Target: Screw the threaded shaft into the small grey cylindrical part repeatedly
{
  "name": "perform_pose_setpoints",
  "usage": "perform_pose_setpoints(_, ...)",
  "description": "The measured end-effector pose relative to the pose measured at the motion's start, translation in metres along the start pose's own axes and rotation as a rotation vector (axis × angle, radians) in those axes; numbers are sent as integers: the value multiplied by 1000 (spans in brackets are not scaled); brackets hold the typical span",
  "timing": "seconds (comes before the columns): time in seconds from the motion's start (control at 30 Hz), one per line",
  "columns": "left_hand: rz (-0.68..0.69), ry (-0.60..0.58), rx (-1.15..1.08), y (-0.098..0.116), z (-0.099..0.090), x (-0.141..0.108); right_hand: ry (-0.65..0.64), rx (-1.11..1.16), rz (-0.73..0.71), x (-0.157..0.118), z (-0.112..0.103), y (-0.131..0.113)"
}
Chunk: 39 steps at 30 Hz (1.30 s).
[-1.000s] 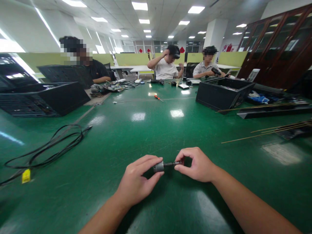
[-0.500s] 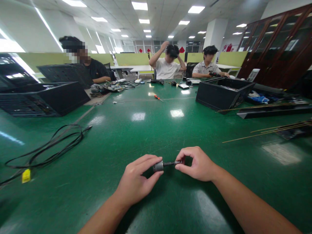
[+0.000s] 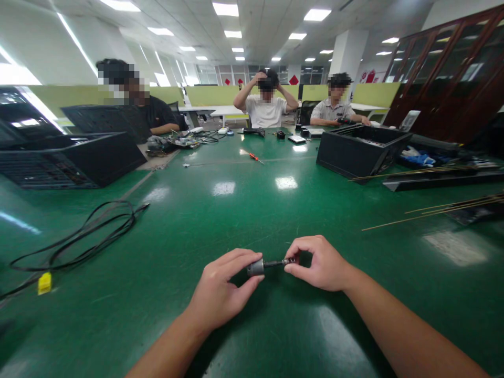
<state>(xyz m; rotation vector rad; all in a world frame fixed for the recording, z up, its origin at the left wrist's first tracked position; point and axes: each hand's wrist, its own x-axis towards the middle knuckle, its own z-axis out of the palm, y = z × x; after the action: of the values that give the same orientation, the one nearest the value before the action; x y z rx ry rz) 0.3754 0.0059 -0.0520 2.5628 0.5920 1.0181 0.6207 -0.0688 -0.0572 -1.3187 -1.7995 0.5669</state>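
Observation:
My left hand (image 3: 220,291) holds a grey metal cylinder (image 3: 256,268) between thumb and fingers, a little above or on the green table. A thin dark shaft (image 3: 273,263) runs out of the cylinder to the right. At the shaft's far end is a small shiny metal piece (image 3: 289,261), pinched by the thumb and index finger of my right hand (image 3: 321,265). Cylinder, shaft and end piece lie in one line, nearly level. The exact kind of this tool part cannot be made out, and my right fingertips cover some of the end piece.
On the green table (image 3: 220,220) lie a coiled black cable (image 3: 90,236) with a yellow tag (image 3: 44,283) and an orange screwdriver (image 3: 254,157). Black computer cases stand left (image 3: 79,163) and right (image 3: 358,152). Thin rods (image 3: 433,212) stick in from the right. Three people sit beyond.
My right hand has shifted very slightly up and right at the end piece. My left hand keeps its hold. Across the table, the middle person's raised hands have moved toward the headwear.

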Motion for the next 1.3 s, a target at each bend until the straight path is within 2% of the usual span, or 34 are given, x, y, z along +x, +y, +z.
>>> perform_pose_setpoints(1.3,7,5,-18,-1,-2,2,-7,9,1,0,-6,1)
